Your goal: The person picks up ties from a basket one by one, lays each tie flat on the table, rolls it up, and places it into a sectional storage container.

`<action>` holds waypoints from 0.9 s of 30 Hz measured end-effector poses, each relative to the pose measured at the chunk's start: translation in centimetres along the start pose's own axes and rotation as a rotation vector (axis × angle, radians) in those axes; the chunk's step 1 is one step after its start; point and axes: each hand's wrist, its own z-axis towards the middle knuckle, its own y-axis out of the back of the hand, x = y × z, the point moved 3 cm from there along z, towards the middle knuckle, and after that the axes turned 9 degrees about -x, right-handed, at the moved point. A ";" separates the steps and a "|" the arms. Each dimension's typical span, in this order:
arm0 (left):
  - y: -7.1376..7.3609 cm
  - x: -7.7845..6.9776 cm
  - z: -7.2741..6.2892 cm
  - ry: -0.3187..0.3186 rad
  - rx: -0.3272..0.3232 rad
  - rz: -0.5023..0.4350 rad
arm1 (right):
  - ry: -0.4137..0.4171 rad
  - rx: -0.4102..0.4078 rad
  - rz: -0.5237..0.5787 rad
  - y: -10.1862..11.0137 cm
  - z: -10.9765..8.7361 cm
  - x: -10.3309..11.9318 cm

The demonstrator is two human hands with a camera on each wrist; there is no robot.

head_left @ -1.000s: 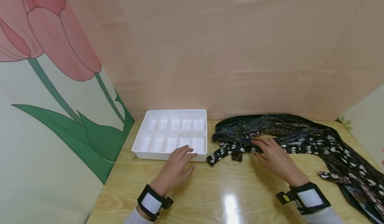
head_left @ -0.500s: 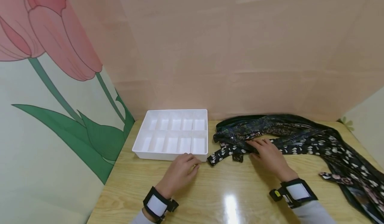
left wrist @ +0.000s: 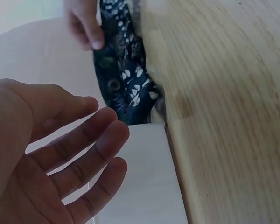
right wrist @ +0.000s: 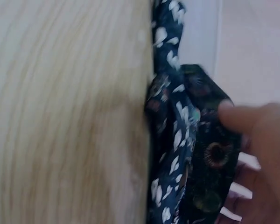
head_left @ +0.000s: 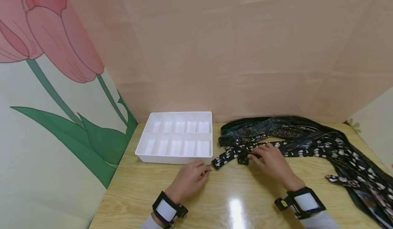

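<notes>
Ring-patterned in wrist views, merely dark from the head, a fabric strip [right wrist: 211, 179] is pinched by the right hand [head_left: 272, 162] near the back edge of the table [head_left: 215, 201], the left hand [head_left: 190, 179] slack.

left hand [head_left: 189, 180] drawn back, rightward; dark strip [head_left: 302, 141] nearer

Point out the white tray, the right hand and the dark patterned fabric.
White tray [head_left: 168, 159], head view: on its front wall.
Right hand [head_left: 272, 162], head view: on the back of the hand.
Dark patterned fabric [head_left: 309, 152], head view: on a white-flecked stretch.
</notes>
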 end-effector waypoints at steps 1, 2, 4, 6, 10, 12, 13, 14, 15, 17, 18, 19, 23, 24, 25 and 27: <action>-0.1 0.0 0.0 0.003 0.005 -0.002 | -0.003 -0.003 0.023 0.2 0.0 0.4; -0.2 0.0 0.0 0.005 0.007 -0.006 | -0.004 -0.004 0.049 0.3 0.0 0.8; -0.3 0.0 0.0 0.021 0.018 -0.026 | -0.003 0.007 0.114 0.7 0.1 1.7; -0.5 0.0 0.0 0.047 0.032 -0.045 | 0.004 0.024 0.183 1.0 0.0 2.5; -1.0 -0.1 0.0 0.098 0.047 -0.082 | 0.046 0.072 0.296 1.5 -0.1 3.9; -1.2 -0.2 -0.1 0.105 0.045 -0.102 | 0.072 0.095 0.343 1.6 -0.3 4.6; -1.3 -0.3 -0.2 0.101 0.042 -0.112 | 0.086 0.107 0.368 1.6 -0.4 5.0; -1.3 -0.4 -0.2 0.092 0.037 -0.123 | 0.101 0.121 0.399 1.7 -0.4 5.4; -1.4 -0.5 -0.2 0.078 0.030 -0.134 | 0.122 0.130 0.422 1.8 -0.5 5.8; -1.5 -0.7 -0.2 0.045 0.015 -0.141 | 0.157 0.158 0.478 2.0 -0.7 6.6; -1.6 -0.8 -0.2 0.031 0.010 -0.141 | 0.176 0.170 0.503 2.1 -0.8 7.0; -1.6 -0.9 -0.2 0.016 0.006 -0.138 | 0.188 0.190 0.534 2.1 -0.9 7.4; -1.9 -1.2 0.0 -0.018 0.012 -0.124 | 0.225 0.262 0.648 2.3 -1.1 8.7; -2.0 -1.3 0.0 -0.021 0.023 -0.128 | 0.233 0.278 0.670 2.4 -1.1 9.0; -2.1 -1.4 0.0 -0.032 0.034 -0.124 | 0.239 0.293 0.692 2.4 -1.2 9.2; -2.4 -1.5 0.0 -0.050 0.058 -0.104 | 0.262 0.310 0.719 2.4 -1.2 9.7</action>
